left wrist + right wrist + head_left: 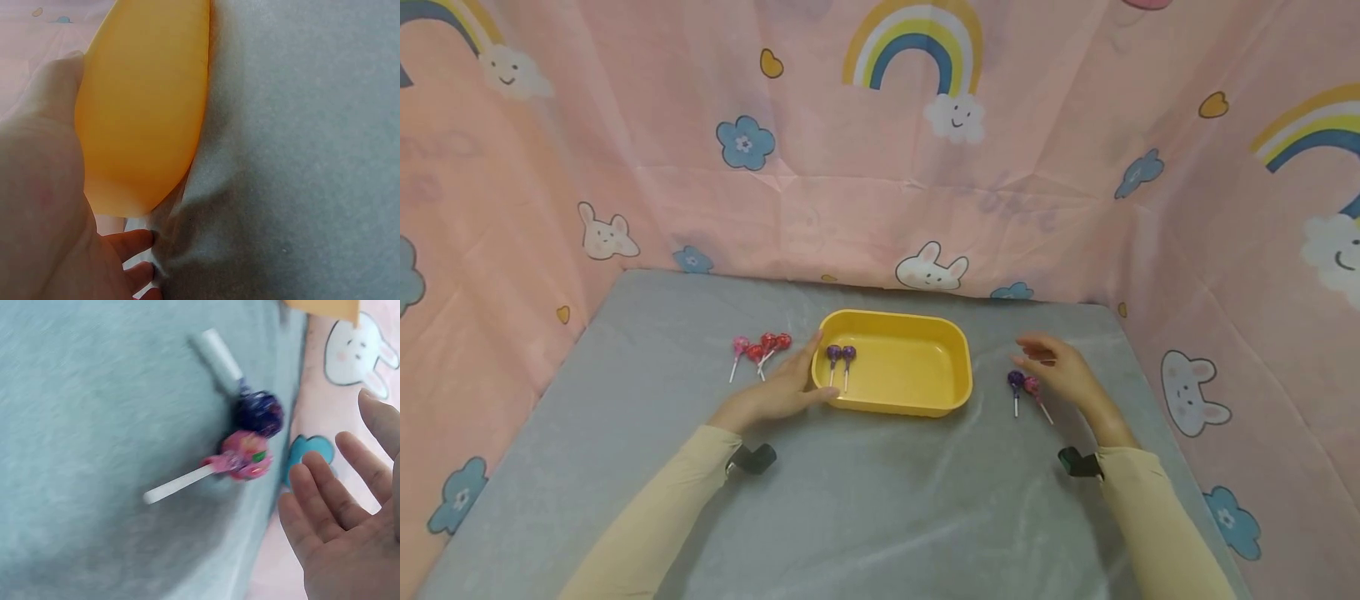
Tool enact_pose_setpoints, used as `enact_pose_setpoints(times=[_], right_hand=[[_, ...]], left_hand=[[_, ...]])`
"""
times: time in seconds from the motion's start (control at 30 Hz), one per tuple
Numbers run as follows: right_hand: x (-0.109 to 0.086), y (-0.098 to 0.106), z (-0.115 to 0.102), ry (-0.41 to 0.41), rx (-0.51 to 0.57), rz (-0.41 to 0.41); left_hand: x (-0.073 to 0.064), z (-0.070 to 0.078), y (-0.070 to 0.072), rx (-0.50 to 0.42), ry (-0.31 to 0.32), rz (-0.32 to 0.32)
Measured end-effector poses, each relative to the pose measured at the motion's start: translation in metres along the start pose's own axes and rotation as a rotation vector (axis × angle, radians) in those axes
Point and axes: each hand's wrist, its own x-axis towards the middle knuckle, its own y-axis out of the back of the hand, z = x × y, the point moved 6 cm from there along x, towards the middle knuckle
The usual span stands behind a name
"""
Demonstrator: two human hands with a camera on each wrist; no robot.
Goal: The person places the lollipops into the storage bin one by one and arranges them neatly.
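Observation:
My left hand [782,387] holds the left end of a yellow plastic tub [917,407], the thumb at its front rim and fingers along its left side. Up close in the left wrist view, the thumb lies against the tub wall [144,112]. Inside the tub, at the left, are two purple lollipops [848,353]. My right hand [1063,371] hovers, fingers loosely bent and holding nothing, by a dark purple lollipop [1016,380] and a pink lollipop [247,455]. Those two lie on the cloth with their heads touching.
Left of the tub, a pink lollipop [741,343] and several red lollipops [754,353] lie bunched on the grey cloth-covered table [880,500]. A pink printed curtain [820,217] encloses the back and both sides.

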Motion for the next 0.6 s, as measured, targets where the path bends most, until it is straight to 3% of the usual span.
enact_pose_setpoints(times=[0.27, 0.6], right_hand=[[-0.005, -0.007, 0.025, -0.017, 0.031, -0.044], [-0.003, -0.015, 0.039, -0.049, 0.054, -0.077]], left_hand=[[0.001, 0.002, -0.001, 0.009, -0.013, 0.001], [-0.001, 0.002, 0.001, 0.003, -0.005, 0.002]])
